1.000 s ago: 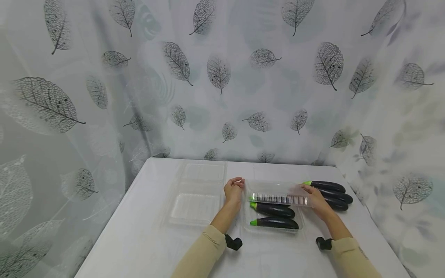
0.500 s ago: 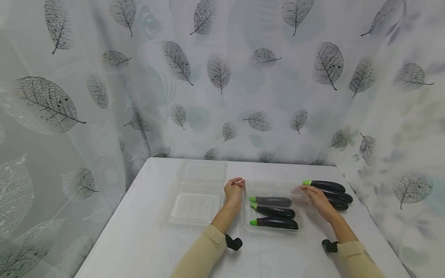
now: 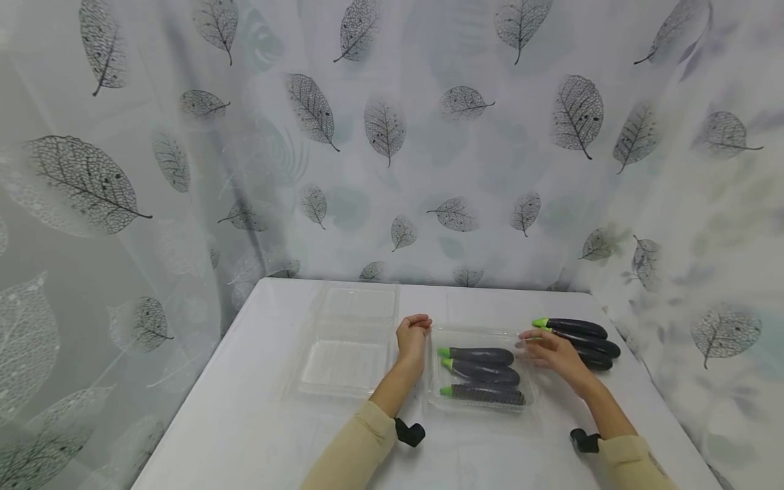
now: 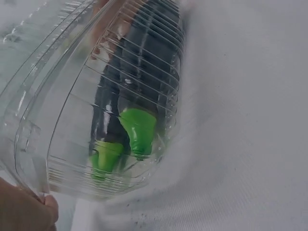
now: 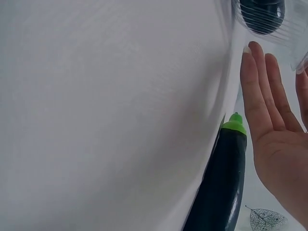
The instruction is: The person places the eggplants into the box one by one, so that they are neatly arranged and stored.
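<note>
Three eggplants (image 3: 484,373) inside a clear container (image 3: 433,373) between hands (image 3: 412,340) (image 3: 554,354), right fingers (image 5: 251,91) straight, left grip unclear.

Soft, even, greyish light washes over the tabletop (image 5: 96,96), a broad faint shadow lying beside the right grip (image 5: 274,130), white glints streaking the clear container (image 4: 72,115) by the left grip (image 4: 29,210), both wrist views looking hazy and soft-edged.

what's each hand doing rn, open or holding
Left hand: at the clear container, grip cannot be told.
Right hand: open, at the container's opposite end.
</note>
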Demonstrator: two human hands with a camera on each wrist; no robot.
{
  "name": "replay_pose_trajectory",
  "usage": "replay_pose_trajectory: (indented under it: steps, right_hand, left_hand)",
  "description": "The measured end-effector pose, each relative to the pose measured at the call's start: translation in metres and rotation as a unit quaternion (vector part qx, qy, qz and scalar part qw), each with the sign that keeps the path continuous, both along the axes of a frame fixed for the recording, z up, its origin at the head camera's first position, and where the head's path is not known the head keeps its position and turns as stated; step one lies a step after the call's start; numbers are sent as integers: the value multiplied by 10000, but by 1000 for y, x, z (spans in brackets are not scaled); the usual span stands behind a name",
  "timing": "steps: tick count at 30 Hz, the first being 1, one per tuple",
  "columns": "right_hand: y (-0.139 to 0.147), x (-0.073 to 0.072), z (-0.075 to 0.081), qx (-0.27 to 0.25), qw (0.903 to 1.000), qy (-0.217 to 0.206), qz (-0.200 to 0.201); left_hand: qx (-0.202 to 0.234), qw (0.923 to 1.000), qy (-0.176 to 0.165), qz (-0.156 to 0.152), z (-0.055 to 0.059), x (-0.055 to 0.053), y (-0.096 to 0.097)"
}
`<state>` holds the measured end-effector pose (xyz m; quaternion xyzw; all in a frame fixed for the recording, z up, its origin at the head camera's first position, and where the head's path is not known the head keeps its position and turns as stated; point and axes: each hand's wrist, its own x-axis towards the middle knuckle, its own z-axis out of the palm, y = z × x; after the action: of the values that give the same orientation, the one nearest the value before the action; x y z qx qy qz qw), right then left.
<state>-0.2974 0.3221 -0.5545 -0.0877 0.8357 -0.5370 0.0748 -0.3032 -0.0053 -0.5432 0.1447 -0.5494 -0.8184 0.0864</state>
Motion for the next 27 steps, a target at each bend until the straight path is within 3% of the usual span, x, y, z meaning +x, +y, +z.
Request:
replay_pose_trajectory:
  steps: [7,14,20,27]
  right_hand:
    - [-2,11,2,33,9998,217,24]
    - [-6,23,7,515,9982,186,-239]
    - [-7,41,11,559,9983,-108,-125]
    - [-6,61,16,583,9971,-494,-33]
  left_hand:
    - [-1409,9884,413,-386,2,20,-3]
    - [-2470,9645,797,-487,1,39,-7]
    - [-2789,9545,762,-737,-6,53,-13]
    - [-2791,9538,495,-1000,-9,71,-19]
